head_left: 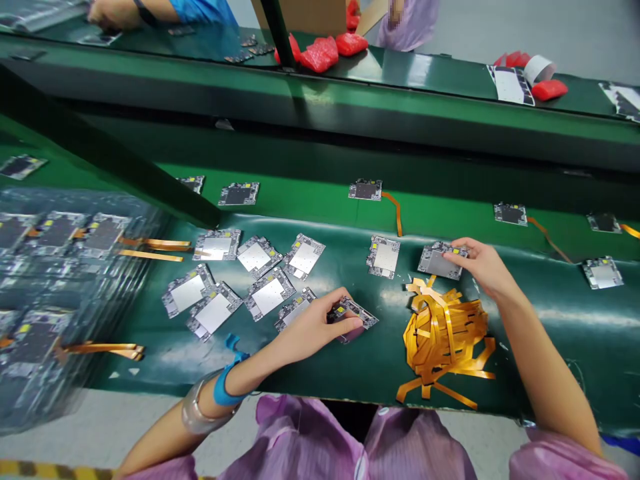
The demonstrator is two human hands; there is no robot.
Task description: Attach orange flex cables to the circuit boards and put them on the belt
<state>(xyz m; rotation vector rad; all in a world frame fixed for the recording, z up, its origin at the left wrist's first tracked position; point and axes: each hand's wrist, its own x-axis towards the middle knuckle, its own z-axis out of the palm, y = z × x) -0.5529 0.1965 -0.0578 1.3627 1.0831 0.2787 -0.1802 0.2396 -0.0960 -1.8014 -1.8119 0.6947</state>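
Left hand (320,323) grips one board (369,318), right hand (483,263) pinches a second board (438,263); ribboned boards (365,189), twelve to two o'clock, seem done; bare boards (270,295) near eleven remain.

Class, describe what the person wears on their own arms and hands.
The left hand and right hand are ungloved. The left wrist carries a blue band with a loose end, beside a wide translucent band. The right wrist shows nothing worn. Both sleeves are light purple.

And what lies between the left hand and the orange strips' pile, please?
In the head view: the board held in the left hand, then a bare stretch of green worktop.
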